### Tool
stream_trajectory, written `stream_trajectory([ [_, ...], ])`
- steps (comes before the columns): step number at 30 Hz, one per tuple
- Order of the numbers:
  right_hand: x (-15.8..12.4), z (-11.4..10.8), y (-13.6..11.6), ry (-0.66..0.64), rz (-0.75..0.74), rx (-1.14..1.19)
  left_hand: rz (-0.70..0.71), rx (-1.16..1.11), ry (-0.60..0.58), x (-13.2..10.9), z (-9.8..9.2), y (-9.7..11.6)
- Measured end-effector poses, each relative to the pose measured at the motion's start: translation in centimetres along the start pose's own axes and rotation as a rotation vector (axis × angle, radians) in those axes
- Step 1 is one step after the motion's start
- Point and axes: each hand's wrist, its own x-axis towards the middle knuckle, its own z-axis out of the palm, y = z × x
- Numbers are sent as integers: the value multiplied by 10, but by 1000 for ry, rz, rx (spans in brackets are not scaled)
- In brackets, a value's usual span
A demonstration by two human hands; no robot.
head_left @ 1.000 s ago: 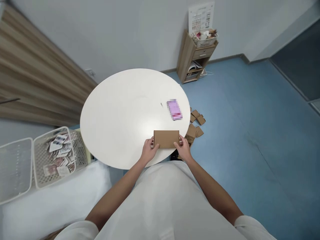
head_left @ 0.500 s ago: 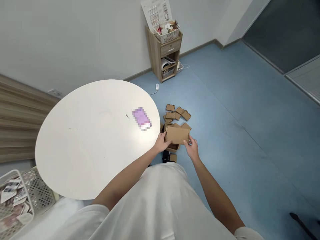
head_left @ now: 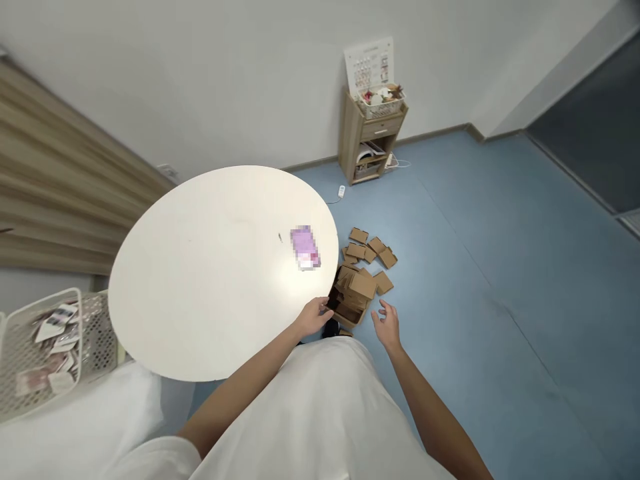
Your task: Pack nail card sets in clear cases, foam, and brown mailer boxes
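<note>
Box point(head_left: 363, 285), small, flat and of plain brown cardboard, lies tilted on a heap of like ones in an open carton point(head_left: 347, 315) on the blue floor point(head_left: 475, 280), just beside the bench point(head_left: 200, 280). It leans because the heap under it is uneven.

Both hands are empty and hang low over the carton, one on each side. The left hand point(head_left: 313, 317) has loosely curled fingers by the bench rim and grips nothing. The right hand point(head_left: 387, 325) is spread, palm down, near the carton but apart from it.

More flat boxes point(head_left: 370, 248) lie scattered on the smooth floor beyond. The bench is round, white and glossy, and carries a pink packet point(head_left: 305, 247) near its edge. A white mesh basket point(head_left: 95, 333) of cards stands at the far left.
</note>
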Motion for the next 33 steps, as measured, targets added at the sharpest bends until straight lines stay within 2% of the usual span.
stream_trajectory([
  [6,10,28,-53,-244,-259,-56,-144,-121,228,-48,-43,-34],
  [9,22,56,-90,-257,-461,-181,-192,-122,315,-68,-63,-56],
  [12,38,94,-131,-246,-588,-332,-216,-97,377,-82,-81,-79],
  [15,54,132,-164,-238,-640,-421,-237,-70,414,-94,-96,-99],
  [17,63,152,-177,-233,-627,-479,-245,-69,431,-102,-106,-109],
  [21,68,169,-185,-218,-568,-633,-256,-63,428,-121,-122,-123],
  [24,60,172,-187,-131,-556,-715,-255,-62,427,-135,-135,-135],
  [27,40,182,-196,-45,-621,-676,-240,-82,487,-151,-148,-151],
  [30,11,210,-213,-117,-752,-575,-211,-134,580,-169,-164,-169],
  [33,-26,247,-235,-273,-875,-436,-213,-220,707,-191,-182,-189],
])
